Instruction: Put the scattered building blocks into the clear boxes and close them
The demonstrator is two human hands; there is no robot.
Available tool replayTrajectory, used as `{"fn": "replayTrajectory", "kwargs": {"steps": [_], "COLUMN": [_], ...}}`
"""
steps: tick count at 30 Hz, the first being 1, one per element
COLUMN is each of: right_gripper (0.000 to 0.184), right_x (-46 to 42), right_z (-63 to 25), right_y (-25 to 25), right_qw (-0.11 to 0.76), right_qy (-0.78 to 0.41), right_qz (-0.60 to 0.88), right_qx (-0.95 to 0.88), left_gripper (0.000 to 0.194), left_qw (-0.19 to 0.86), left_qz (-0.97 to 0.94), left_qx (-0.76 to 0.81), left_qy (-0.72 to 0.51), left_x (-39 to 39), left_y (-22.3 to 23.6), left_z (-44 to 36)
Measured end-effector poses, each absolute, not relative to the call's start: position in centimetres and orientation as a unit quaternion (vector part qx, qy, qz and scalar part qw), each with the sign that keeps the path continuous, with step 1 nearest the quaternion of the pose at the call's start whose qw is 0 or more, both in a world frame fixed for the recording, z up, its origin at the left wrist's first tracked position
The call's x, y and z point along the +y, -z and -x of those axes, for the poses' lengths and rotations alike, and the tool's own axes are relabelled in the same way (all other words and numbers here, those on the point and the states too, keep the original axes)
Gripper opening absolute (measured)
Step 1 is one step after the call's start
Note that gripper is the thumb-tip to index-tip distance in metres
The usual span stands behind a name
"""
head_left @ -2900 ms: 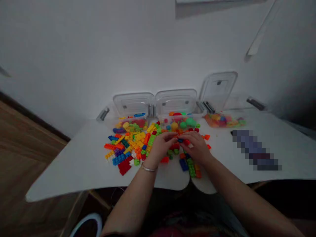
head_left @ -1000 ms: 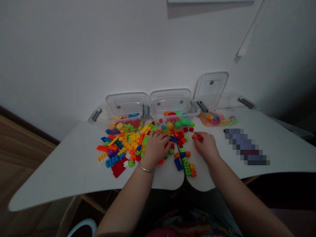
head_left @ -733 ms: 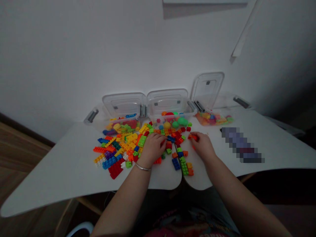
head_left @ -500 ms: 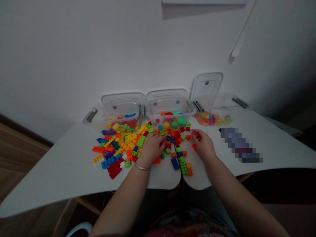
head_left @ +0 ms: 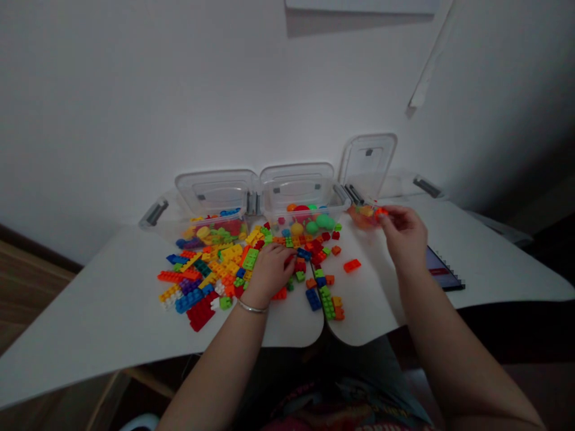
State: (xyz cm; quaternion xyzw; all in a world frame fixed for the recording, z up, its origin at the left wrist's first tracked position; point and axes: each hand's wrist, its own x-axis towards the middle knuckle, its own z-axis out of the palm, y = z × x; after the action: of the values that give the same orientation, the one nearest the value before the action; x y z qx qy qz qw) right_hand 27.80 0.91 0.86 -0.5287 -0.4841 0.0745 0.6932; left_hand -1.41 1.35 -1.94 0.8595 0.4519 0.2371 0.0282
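Observation:
My right hand (head_left: 405,235) is raised at the front of the right clear plastic box (head_left: 390,187), pinching a small orange toy brick (head_left: 381,212) between thumb and fingertips. Below it, on the white table, lies another orange brick (head_left: 352,265). My left hand (head_left: 272,268) rests on the right side of a pile of mixed-colour toy bricks (head_left: 224,260). Its fingers are loosely bent and apart, with the fingertips close to a blue brick (head_left: 304,254). Its palm side is hidden.
A left clear box (head_left: 179,226) with colourful pieces and a middle clear box (head_left: 274,220) with balls stand open against the wall. A dark-edged flat device (head_left: 442,272) lies beside my right forearm. A gap splits the table's front edge near a green brick (head_left: 327,304).
My right hand has moved right and up to the right box, carrying an orange brick. Another orange brick now shows where that hand was. My left hand stays at the pile.

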Motion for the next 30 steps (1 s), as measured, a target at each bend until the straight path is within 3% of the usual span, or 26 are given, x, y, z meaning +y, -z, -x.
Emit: {"fn": "replayTrajectory", "kwargs": {"steps": [6, 10, 25, 30], "right_gripper": [0.025, 0.018, 0.011, 0.018], "right_x": [3.9, 6.0, 8.9, 7.3], "right_z": [-31.8, -33.6, -32.6, -32.2], "right_y": [-5.7, -6.2, -2.1, -3.0], "right_qw": [0.720, 0.689, 0.527, 0.550], "right_qy": [0.068, 0.108, 0.097, 0.116], "right_qz": [0.509, 0.546, 0.660, 0.639], "right_qx": [-0.467, -0.464, -0.526, -0.525], "left_gripper": [0.022, 0.022, 0.019, 0.019], "left_qw": [0.036, 0.035, 0.035, 0.035], "left_qz": [-0.859, -0.857, -0.861, -0.863], "left_qx": [0.449, 0.454, 0.443, 0.442], "left_qy": [-0.242, -0.243, -0.247, -0.244], "left_x": [1.5, 1.5, 1.5, 1.4], "left_y": [2.1, 2.2, 2.2, 2.1], "left_z": [1.6, 1.7, 1.8, 1.8]}}
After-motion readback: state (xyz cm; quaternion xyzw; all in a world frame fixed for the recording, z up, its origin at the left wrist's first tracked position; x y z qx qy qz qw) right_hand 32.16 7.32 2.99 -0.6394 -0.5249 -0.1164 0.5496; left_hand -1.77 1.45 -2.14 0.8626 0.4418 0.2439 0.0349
